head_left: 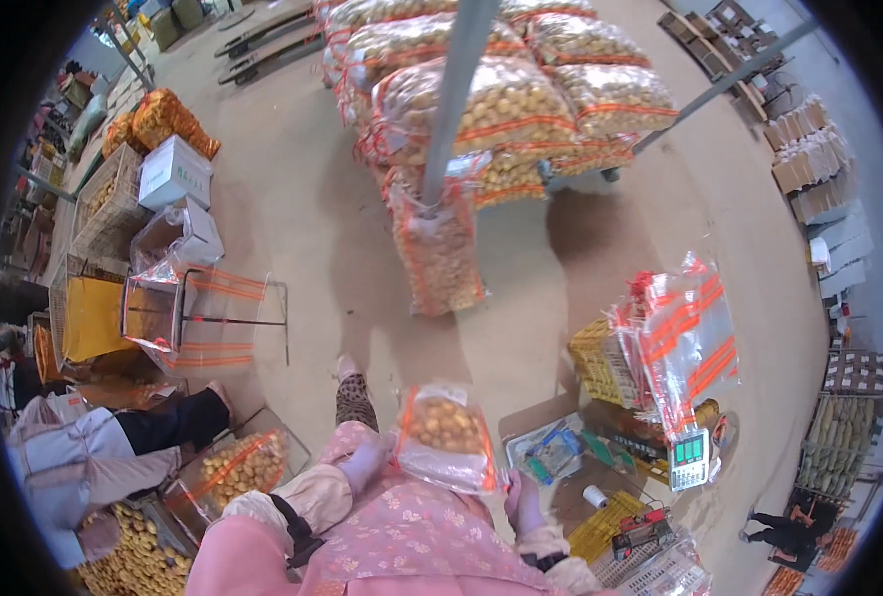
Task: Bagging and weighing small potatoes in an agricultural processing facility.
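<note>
Between my two hands hangs a clear plastic bag [446,425] with orange stripes, its far part filled with round yellow potatoes. My left hand [365,463] is closed on the bag's left edge. At the near right corner of the bag, my right hand [526,503] is closed on the plastic; its fingertips are partly hidden. The near part of the bag lies flat over my pink flowered apron [416,531]. To my left, another open striped bag of potatoes [242,469] rests low by a co-worker's legs.
Filled potato sacks [481,104] are stacked on a cart ahead, with one upright sack [436,248] before it. A scale display [689,459] stands at right beside empty striped bags [695,333] and a yellow crate [600,363]. A wire bag stand [233,320] and a co-worker [98,447] are left.
</note>
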Action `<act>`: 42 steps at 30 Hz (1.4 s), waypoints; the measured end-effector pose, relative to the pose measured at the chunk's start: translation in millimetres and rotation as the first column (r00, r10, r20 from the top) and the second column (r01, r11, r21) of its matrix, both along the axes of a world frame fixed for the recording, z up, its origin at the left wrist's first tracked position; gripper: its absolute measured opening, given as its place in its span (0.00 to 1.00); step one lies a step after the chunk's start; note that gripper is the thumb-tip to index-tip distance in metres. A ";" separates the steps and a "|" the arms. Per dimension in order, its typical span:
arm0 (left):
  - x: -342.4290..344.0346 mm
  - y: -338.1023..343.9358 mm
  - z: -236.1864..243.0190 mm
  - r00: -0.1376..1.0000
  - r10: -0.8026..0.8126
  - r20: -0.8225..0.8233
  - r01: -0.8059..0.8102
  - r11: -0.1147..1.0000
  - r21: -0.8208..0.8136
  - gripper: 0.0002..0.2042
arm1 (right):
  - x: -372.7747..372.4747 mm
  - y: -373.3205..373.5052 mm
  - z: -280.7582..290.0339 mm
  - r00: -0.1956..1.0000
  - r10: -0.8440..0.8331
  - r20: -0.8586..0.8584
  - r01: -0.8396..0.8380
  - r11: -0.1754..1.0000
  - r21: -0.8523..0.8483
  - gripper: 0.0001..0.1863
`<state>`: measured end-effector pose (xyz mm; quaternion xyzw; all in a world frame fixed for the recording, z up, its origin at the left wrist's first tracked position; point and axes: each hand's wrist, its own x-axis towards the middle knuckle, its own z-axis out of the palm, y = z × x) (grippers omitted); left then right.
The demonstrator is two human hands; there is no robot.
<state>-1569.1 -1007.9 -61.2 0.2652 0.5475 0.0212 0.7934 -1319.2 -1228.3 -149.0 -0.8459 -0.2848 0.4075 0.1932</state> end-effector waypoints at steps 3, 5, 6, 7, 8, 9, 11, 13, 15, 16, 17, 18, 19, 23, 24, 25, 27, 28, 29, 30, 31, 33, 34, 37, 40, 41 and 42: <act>-59.8 62.3 -43.5 0.956 -0.169 -0.242 0.200 0.973 0.113 0.22 | -39.6 124.8 1.0 0.992 0.116 -0.052 -0.113 0.992 0.054 0.14; -120.8 64.1 -154.2 0.923 0.383 0.040 -0.363 0.900 -0.243 0.22 | -62.0 214.3 -5.0 0.970 0.232 -0.080 -0.220 0.966 0.134 0.11; -129.5 76.0 -176.1 0.924 0.381 0.042 -0.357 0.894 -0.270 0.22 | -64.2 239.8 -22.2 0.957 0.288 -0.044 -0.285 0.957 0.062 0.12; -127.3 94.3 -193.9 0.994 0.078 -0.079 -0.062 0.979 0.194 0.21 | -58.6 249.0 -65.2 0.972 0.213 -0.102 -0.207 0.976 0.071 0.13; -125.3 109.4 -212.2 0.942 -0.134 -0.309 0.295 0.772 0.563 0.19 | -52.5 255.1 -103.5 0.977 0.143 -0.161 -0.132 0.988 0.077 0.15; -140.9 117.6 -230.8 0.941 -0.123 -0.314 0.284 0.791 0.542 0.19 | -68.0 274.7 -112.7 0.972 0.158 -0.173 -0.150 0.987 0.055 0.15; -174.4 142.9 -268.9 0.853 -0.158 -0.498 0.438 0.735 0.517 0.16 | -101.8 341.5 -124.1 0.790 -0.176 -0.587 0.065 0.976 -0.206 0.19; -202.0 169.5 -309.2 0.712 -0.197 -0.674 0.649 0.551 0.525 0.15 | -120.0 400.0 -152.9 0.890 0.183 -0.417 -0.251 0.961 -0.113 0.20; -221.0 210.9 -343.3 0.649 -0.209 -0.732 0.686 0.577 0.443 0.17 | -135.0 457.4 -193.6 0.885 0.347 -0.310 -0.362 0.932 0.010 0.18; -226.0 223.7 -349.9 0.639 -0.202 -0.742 0.676 0.607 0.418 0.17 | -154.7 493.8 -195.5 0.788 0.554 -0.269 -0.574 0.819 0.006 0.19; -220.0 233.8 -348.9 0.641 -0.008 -0.768 0.512 0.749 0.420 0.18 | -163.0 523.4 -191.0 0.652 0.725 -0.223 -0.746 0.665 -0.020 0.21; -197.7 249.7 -344.7 0.618 0.169 -0.768 0.330 0.831 0.448 0.18 | -145.8 540.9 -207.8 0.492 0.870 0.033 -0.870 0.492 0.013 0.26; -174.0 259.5 -335.3 0.643 0.148 -0.752 0.324 0.837 0.442 0.18 | -127.4 554.5 -227.0 0.275 0.921 0.278 -0.957 0.289 -0.010 0.31; -157.6 286.1 -296.9 0.575 0.763 -0.297 -0.678 0.647 0.349 0.19 | -109.8 684.3 -239.0 0.459 0.594 0.661 -0.800 0.600 0.016 0.43; -156.0 288.1 -297.4 0.544 0.793 -0.275 -0.702 0.609 0.369 0.17 | -98.7 714.3 -251.4 0.431 0.632 0.644 -0.758 0.640 -0.121 0.44; -152.3 291.6 -298.6 0.538 0.794 -0.282 -0.702 0.607 0.371 0.17 | -84.6 739.2 -263.4 0.403 0.670 0.623 -0.700 0.665 -0.262 0.45; -152.1 289.8 -299.4 0.447 0.876 -0.182 -0.811 0.483 0.330 0.18 | -75.5 773.5 -268.8 0.702 0.666 0.254 -0.501 0.714 -0.488 0.41; -146.8 291.5 -298.3 0.450 0.873 -0.187 -0.813 0.487 0.320 0.18 | -64.3 784.3 -278.3 0.701 0.667 0.253 -0.497 0.711 -0.498 0.41; -141.3 292.9 -296.7 0.482 0.855 -0.192 -0.775 0.518 0.362 0.18 | -53.0 793.0 -287.2 0.698 0.705 0.124 -0.548 0.637 -0.543 0.36; -143.3 288.0 -292.0 0.504 0.837 -0.214 -0.731 0.546 0.410 0.18 | -54.5 793.0 -296.4 0.681 0.732 -0.027 -0.612 0.549 -0.569 0.31; -148.0 282.8 -293.6 0.501 0.835 -0.228 -0.730 0.550 0.405 0.18 | -57.9 782.4 -305.0 0.679 0.733 -0.040 -0.616 0.540 -0.574 0.31; -159.7 276.0 -297.1 0.415 0.884 -0.215 -0.807 0.466 0.363 0.19 | -64.3 750.7 -317.3 0.171 0.750 0.639 -0.871 0.418 -0.258 0.23; -157.2 273.5 -296.8 0.455 0.859 -0.236 -0.759 0.513 0.402 0.20 | -59.1 744.5 -321.0 0.327 0.695 0.640 -0.895 0.445 -0.026 0.18; -154.4 269.8 -297.6 0.480 0.809 -0.339 -0.722 0.584 0.371 0.19 | -48.7 728.3 -326.5 0.690 0.687 -0.228 -0.669 0.726 0.161 0.14; -172.2 248.9 -300.4 0.381 0.849 -0.366 -0.809 0.498 0.313 0.18 | -41.2 646.9 -312.8 0.744 0.414 -0.524 -0.404 0.904 0.142 0.12; -180.4 242.4 -294.5 0.375 0.848 -0.374 -0.804 0.498 0.324 0.18 | -42.6 619.4 -294.4 0.771 0.252 -0.585 -0.182 0.967 0.176 0.14; -168.7 250.4 -297.3 0.322 0.900 -0.294 -0.861 0.408 0.304 0.17 | -4.7 596.3 -294.0 0.867 0.327 -0.377 -0.267 0.942 0.203 0.16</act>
